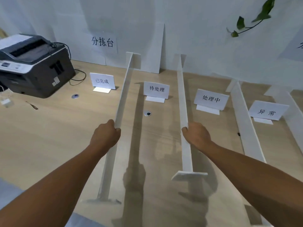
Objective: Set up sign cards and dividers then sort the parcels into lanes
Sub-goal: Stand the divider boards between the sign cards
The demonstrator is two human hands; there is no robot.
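Both lie lengthwise away from me: left hand point(106, 135) gripping left divider point(124, 89), right hand point(196, 136) gripping right divider point(181, 95)

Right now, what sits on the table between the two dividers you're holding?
Between the left divider and right divider, the head view shows the 待处理 sign card and, nearer, a round cable grommet; otherwise bare tabletop.

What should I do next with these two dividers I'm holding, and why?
Probably lower both onto the table. The left hand grips the left divider and the right hand grips the second divider; their shadows fall apart from them, so they look lifted, flanking the 待处理 card.
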